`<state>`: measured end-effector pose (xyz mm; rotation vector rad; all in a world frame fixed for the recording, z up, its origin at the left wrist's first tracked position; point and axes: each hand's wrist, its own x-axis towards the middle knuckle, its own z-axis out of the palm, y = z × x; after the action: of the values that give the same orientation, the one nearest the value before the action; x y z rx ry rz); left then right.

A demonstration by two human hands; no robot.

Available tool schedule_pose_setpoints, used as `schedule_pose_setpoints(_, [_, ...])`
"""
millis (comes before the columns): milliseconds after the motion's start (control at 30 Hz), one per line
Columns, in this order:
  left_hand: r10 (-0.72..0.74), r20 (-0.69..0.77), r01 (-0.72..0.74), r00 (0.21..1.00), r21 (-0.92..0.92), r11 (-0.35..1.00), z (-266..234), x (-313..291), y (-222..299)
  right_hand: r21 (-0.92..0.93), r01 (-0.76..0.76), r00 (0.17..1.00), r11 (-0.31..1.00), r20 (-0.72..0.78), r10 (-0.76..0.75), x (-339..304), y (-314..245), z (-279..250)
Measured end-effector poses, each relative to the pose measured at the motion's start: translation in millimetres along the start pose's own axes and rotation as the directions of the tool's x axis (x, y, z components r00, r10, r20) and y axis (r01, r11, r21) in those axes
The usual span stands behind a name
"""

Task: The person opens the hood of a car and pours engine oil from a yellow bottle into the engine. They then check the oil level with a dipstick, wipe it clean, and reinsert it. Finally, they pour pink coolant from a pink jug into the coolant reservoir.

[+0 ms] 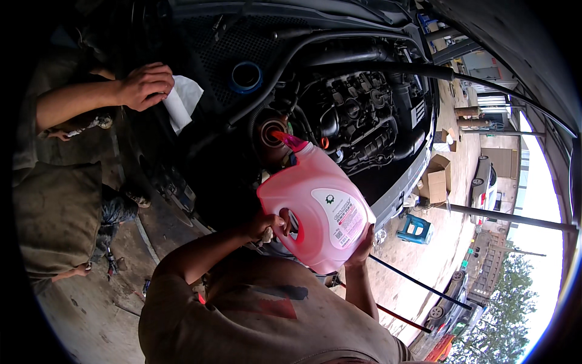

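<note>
A large translucent pink coolant jug [321,209] with a white label is tipped over the engine bay. My left hand [273,224] is closed round its handle. Against the jug's base, my right hand [362,244] grips and supports it from the right. From its spout, red liquid [280,137] runs into the round open neck of a filler tank [271,130]. The inside of the tank is hidden. Beyond the tank lies a blue ring-shaped cap [245,77], apart from both my hands.
A co-worker's hand [145,87] holds a white sheet or roll [180,103] at the left. The dark engine [357,103] lies beyond the jug, with a prop rod [515,97] to its right. A cardboard box [438,179] and blue stool [415,229] stand on the floor.
</note>
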<state>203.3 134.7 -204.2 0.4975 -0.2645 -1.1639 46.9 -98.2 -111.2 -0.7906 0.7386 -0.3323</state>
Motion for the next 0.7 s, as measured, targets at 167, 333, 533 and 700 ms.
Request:
schedule_pose_setpoints(167, [0.042, 0.008, -0.042, 0.999, -0.016, 0.999, 1, 0, 0, -0.013, 0.004, 1.0, 1.0, 0.01, -0.004, -1, 0, -1])
schedule_pose_setpoints(333, [0.049, 0.003, -0.049, 0.999, -0.023, 0.999, 0, 1, -2, 0.006, 0.001, 1.0, 1.0, 0.005, -0.001, -2, -1, -3])
schedule_pose_setpoints(533, [0.056, 0.02, -0.055, 0.998, -0.031, 0.998, -3, 2, -4, -0.009, 0.009, 1.0, 1.0, -0.005, -0.009, -4, -3, 8])
schedule_pose_setpoints(700, [0.033, 0.053, -0.032, 0.998, -0.017, 0.999, -3, 1, -2, -0.002, -0.002, 1.0, 1.0, -0.004, 0.002, -3, -3, -1])
